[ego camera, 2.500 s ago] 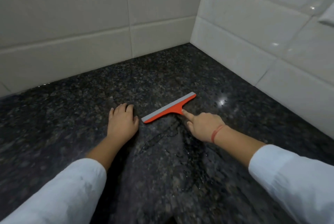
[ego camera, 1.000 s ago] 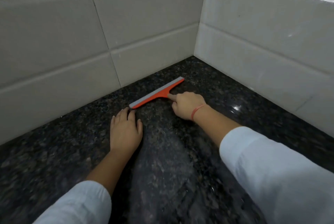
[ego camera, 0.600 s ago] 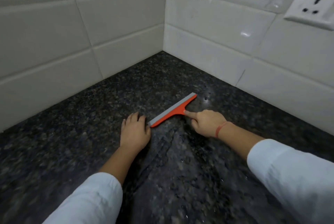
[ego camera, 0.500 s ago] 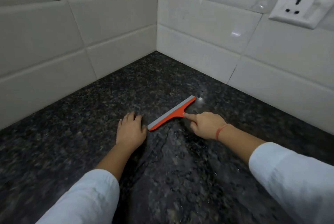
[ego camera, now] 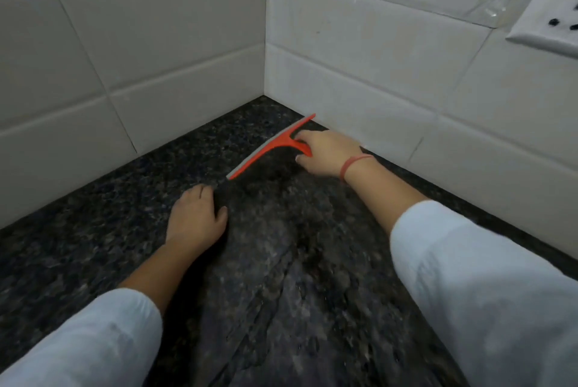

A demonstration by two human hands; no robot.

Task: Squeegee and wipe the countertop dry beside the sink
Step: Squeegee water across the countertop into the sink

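An orange squeegee (ego camera: 271, 146) with a grey rubber blade lies slanted on the dark speckled granite countertop (ego camera: 93, 249), its far end close to the right tiled wall near the corner. My right hand (ego camera: 328, 152) grips its short handle, fingers curled round it. A red thread band sits on that wrist. My left hand (ego camera: 195, 219) rests palm down on the counter, just short of the blade's near end, holding nothing. A wet streaked patch (ego camera: 297, 277) spreads on the counter between my arms.
White tiled walls (ego camera: 125, 58) meet in a corner behind the squeegee. A white wall socket (ego camera: 550, 20) sits on the right wall at the upper right. My white sleeves fill the lower corners.
My right hand has pushed the squeegee away toward the corner, close to the right wall, and now grips the handle rather than pointing a finger along it. My left hand stayed flat.
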